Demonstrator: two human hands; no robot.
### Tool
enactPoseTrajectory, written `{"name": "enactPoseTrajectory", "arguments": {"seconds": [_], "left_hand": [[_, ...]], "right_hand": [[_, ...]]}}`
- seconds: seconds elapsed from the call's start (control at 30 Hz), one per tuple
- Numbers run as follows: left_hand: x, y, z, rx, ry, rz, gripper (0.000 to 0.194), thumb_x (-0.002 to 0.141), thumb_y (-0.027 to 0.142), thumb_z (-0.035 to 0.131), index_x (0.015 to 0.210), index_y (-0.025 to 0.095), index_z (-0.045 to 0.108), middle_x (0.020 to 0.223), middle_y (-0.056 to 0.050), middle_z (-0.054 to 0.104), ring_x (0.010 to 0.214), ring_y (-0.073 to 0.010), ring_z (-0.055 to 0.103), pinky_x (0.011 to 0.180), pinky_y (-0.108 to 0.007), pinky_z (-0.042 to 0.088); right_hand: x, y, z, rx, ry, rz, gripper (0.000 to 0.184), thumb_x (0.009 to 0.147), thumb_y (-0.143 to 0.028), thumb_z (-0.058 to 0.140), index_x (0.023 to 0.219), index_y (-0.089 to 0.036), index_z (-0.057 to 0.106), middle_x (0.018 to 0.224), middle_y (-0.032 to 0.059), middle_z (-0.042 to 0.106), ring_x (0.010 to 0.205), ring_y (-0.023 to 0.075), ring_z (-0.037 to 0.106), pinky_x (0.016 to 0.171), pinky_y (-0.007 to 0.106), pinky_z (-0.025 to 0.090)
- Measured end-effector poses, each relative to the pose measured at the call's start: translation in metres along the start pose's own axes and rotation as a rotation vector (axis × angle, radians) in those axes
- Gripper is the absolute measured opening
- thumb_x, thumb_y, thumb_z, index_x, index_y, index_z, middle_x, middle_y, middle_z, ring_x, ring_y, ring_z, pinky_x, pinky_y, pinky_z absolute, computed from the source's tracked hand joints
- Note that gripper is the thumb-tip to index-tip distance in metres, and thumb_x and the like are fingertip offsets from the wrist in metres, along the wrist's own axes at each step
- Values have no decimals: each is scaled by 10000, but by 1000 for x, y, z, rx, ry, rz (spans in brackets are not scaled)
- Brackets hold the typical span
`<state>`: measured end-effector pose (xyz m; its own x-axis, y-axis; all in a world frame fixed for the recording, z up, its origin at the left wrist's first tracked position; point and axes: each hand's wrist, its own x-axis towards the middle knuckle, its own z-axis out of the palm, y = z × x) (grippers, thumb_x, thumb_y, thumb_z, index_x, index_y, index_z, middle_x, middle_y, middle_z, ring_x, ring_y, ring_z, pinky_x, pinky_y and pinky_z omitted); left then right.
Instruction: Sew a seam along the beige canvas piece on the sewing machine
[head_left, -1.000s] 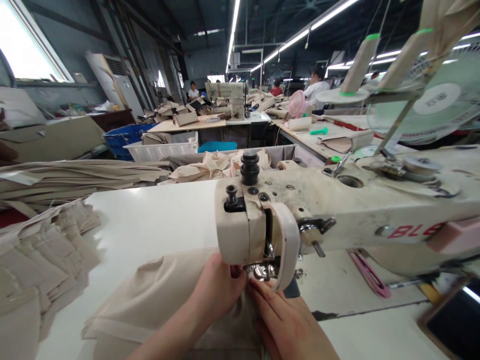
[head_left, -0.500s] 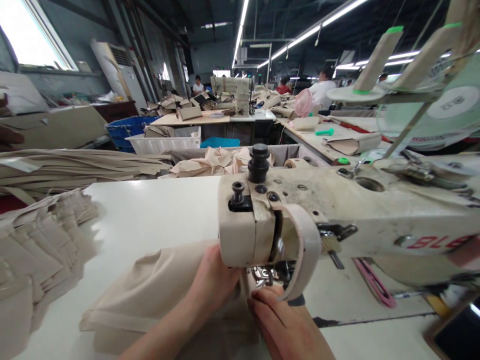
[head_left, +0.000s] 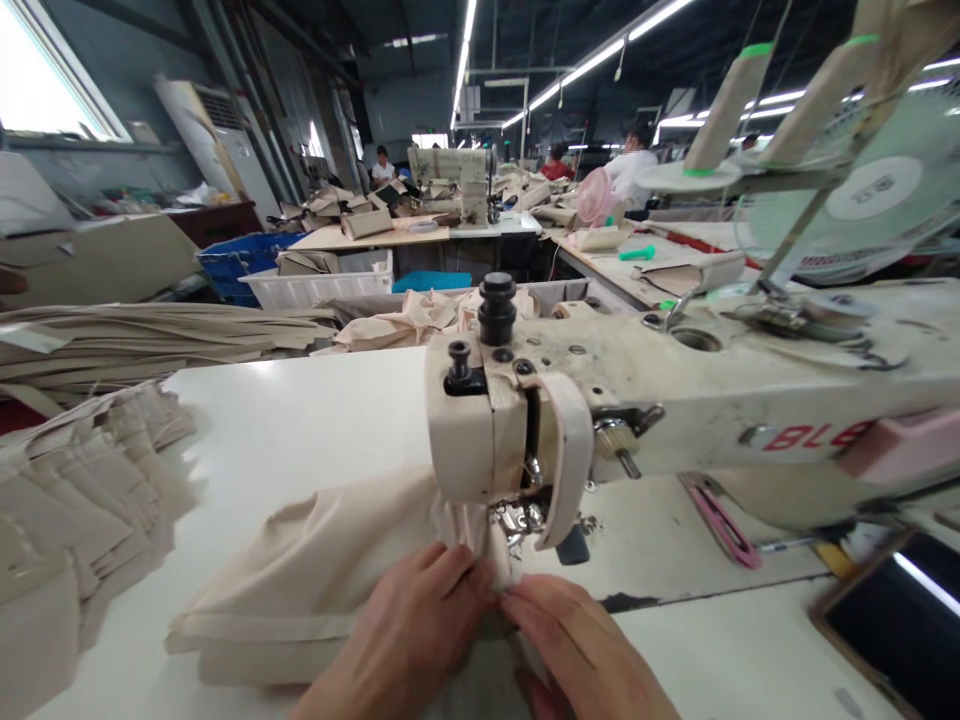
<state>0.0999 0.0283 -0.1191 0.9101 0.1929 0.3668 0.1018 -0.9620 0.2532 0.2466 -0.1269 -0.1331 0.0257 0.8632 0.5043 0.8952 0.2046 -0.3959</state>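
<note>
A beige piece of fabric (head_left: 300, 560) lies bunched on the white table, its edge running under the head of a sewing machine (head_left: 480, 440). My left hand (head_left: 427, 610) is closed on the fabric just in front of the presser foot (head_left: 519, 518). Right beside it, my right hand (head_left: 562, 630) pinches the same fabric's edge, fingertips close to the left hand's. The fabric under my palms is hidden.
Stacked beige cut pieces (head_left: 97, 500) lie at the left, with long strips (head_left: 150, 335) behind. A pink cutter (head_left: 724, 525) and a dark-screened device (head_left: 900, 620) are at right. Thread cones (head_left: 727, 110) stand above the machine. Co-workers sit far back.
My left hand has come back from beside the machine head toward me, now next to my right hand. The view has shifted, so the machine appears further left and higher.
</note>
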Motion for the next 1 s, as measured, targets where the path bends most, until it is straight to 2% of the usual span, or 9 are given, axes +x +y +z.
{"name": "enactPoseTrajectory", "arguments": {"seconds": [0.1,0.23,0.3,0.37,0.47,0.57,0.67,0.8,1.0], "left_hand": [[-3,2,7,169,-70,77,378,882,423,561,1119,129,569,858,-76,632,689,-218,604,575,-313,542],[-4,12,1,275,-232,91,235,881,217,523,1094,134,575,974,-108,645,788,-271,617,608,-400,567],[-1,17,-8,229,-340,107,193,890,153,468,1045,153,583,1056,-102,637,868,-277,614,682,-421,567],[3,20,-16,146,-364,67,193,894,114,428,998,157,585,1012,-85,642,845,-254,617,710,-405,563],[9,20,-24,110,-252,-61,258,866,55,372,986,147,581,869,-74,651,738,-251,630,630,-389,560],[14,21,-25,20,-65,-183,279,892,71,351,1010,172,583,864,-54,663,708,-214,648,591,-311,538],[13,24,-17,-12,70,-133,273,990,198,320,992,196,592,878,-39,655,733,-179,626,624,-262,493],[-1,27,7,118,67,55,372,1018,261,221,1059,162,578,766,-46,609,670,-191,537,612,-285,428],[-8,15,17,15,44,-8,263,997,255,337,1102,200,572,868,-49,624,762,-183,548,689,-258,474]], "right_hand": [[-5,2,3,-3,-36,-12,438,814,-7,437,1210,-152,556,1182,71,662,1112,202,609,1021,323,477],[-9,2,7,4,-44,21,335,863,-39,446,1151,-156,572,1195,80,651,1139,199,595,1025,334,475],[-10,0,7,-44,-48,3,336,886,-52,429,1182,-145,560,1191,95,653,1129,220,602,1001,364,497],[-9,-1,7,-95,-67,-13,393,898,-59,409,1277,-111,501,1217,115,643,1135,237,601,984,380,510],[-5,-3,5,-164,-88,-53,399,944,-96,356,1327,-54,460,1219,132,648,1105,254,624,934,382,545],[-1,-4,6,-251,-4,-141,368,999,-139,286,1225,-77,570,1130,100,700,1019,266,672,844,394,590],[-3,-2,12,-257,-2,-126,368,1017,-173,290,1207,-132,603,1135,73,700,1032,255,670,850,387,588],[-18,8,24,-136,-99,-24,362,1016,-219,355,1291,-74,542,1215,136,650,1139,240,607,985,368,511],[-13,17,23,-158,-58,-109,326,998,-160,373,1232,-120,596,1190,109,663,1094,226,627,959,346,538]]}}
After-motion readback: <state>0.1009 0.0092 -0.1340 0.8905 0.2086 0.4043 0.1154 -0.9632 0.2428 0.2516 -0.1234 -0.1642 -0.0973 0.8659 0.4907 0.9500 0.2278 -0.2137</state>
